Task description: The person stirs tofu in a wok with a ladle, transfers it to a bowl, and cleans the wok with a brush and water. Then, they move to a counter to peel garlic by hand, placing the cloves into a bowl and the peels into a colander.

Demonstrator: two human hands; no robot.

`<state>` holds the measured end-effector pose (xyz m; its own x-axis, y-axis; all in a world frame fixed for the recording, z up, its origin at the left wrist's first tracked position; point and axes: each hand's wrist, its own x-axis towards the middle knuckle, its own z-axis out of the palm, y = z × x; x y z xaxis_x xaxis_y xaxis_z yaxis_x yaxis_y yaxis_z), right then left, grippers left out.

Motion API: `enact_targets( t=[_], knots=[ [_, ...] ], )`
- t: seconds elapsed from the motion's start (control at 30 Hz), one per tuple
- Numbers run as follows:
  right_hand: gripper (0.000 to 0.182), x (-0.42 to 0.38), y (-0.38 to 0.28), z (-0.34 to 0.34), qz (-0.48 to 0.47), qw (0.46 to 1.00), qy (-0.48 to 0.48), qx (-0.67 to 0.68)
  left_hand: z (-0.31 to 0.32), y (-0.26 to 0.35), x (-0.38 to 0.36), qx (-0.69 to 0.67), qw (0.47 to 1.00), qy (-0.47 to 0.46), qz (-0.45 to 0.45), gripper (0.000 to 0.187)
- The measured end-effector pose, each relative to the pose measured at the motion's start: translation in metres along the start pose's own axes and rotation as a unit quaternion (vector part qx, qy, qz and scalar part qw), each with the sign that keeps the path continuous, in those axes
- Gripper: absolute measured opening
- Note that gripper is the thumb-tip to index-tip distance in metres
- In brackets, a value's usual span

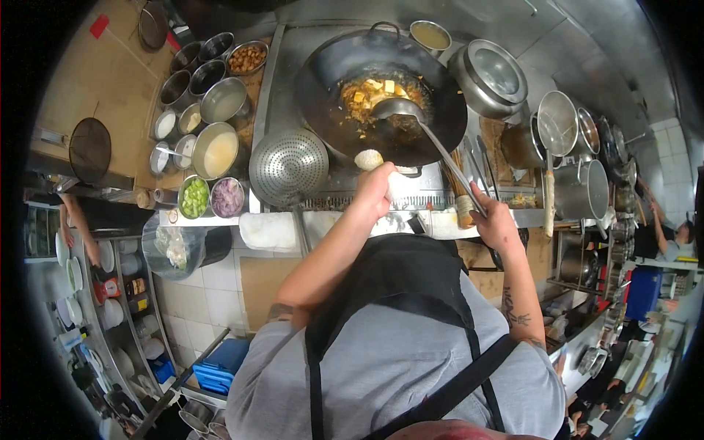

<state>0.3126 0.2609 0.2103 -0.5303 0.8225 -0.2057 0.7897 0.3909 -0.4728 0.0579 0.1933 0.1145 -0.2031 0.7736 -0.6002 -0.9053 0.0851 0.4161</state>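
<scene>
A large black wok (323, 95) sits on the stove, with yellow-white cubes (389, 86) in brown sauce, perhaps tofu. My right hand (496, 222) is closed round the long handle of a metal ladle (398, 108). The ladle's bowl lies in the wok, at the food. At the wok's near rim, my left hand (376, 192) is closed on a bunched white cloth (401, 188), whose rounded, yellowish end sticks out past the fingers. Whether the wok's near handle is inside the cloth is hidden. A perforated strainer (289, 167) rests left of the wok.
Left of the stove stand metal pots and bowls, including chopped green vegetable (194, 198), chopped purple onion (227, 198) and brown cubes (247, 58). A lidded pot (488, 78) is at the back right. Sieves (557, 123) and a deep pot (581, 189) stand right. Other people work at both sides.
</scene>
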Motion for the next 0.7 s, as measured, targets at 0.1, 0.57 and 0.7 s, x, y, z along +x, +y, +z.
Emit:
enact_targets(
  t=[0.1, 0.57, 0.7],
  knots=[
    [0.065, -0.009, -0.003, -0.012, -0.007, 1.0, -0.017, 0.005, -0.002, -0.002, -0.015, -0.012, 0.999, 0.022, -0.022, 0.011],
    [0.059, 0.048, -0.001, 0.033, 0.034, 0.999, 0.026, 0.004, -0.023, -0.013, 0.001, 0.021, 0.999, -0.007, -0.034, 0.022],
    [0.056, 0.025, 0.02, 0.058, -0.017, 0.985, 0.085, 0.152, -0.064, -0.067, -0.045, 0.035, 0.999, -0.008, 0.005, 0.025]
  ],
)
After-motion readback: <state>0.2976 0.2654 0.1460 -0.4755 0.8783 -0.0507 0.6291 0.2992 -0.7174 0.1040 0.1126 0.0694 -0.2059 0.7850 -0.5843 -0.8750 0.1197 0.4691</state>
